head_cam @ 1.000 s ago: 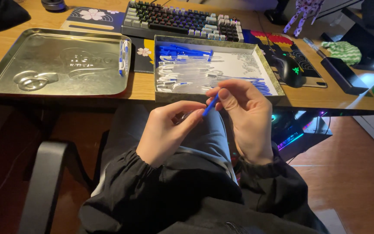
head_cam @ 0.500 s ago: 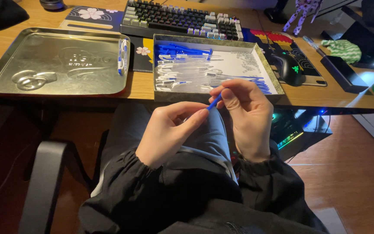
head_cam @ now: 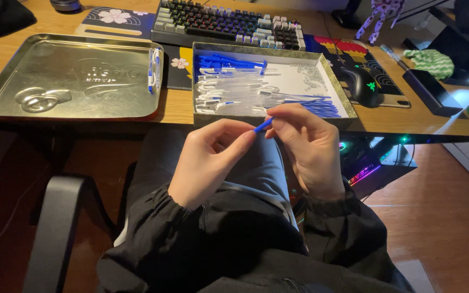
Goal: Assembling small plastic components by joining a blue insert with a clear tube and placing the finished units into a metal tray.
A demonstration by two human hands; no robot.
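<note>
The left hand (head_cam: 207,163) and the right hand (head_cam: 308,149) are meeting above the lap, just in front of the shallow box (head_cam: 343,111), and both are pinching one small blue pen piece (head_cam: 263,126) between the fingertips, the left at its lower end and the right at its upper end. To do this well, I think the fingers should be gripping close to the ends and keeping the piece straight, pushing or turning along its length and not bending it, because such thin plastic is probably slipping easily. Inside the box, blue caps (head_cam: 229,59) are lying along the far wall and clear pen barrels (head_cam: 234,89) are filling the left half, with thin blue refills (head_cam: 313,106) near the front right corner; the bottom is showing a pale line drawing. Left of the box, a silver metal tray (head_cam: 71,76) with embossed shapes is resting on the tabletop (head_cam: 177,111) and is holding a few finished pens (head_cam: 154,70) against its right rim. Behind the box a keyboard (head_cam: 229,24) is glowing, and right of it a black mouse (head_cam: 362,86) is sitting on a colourful mat
</note>
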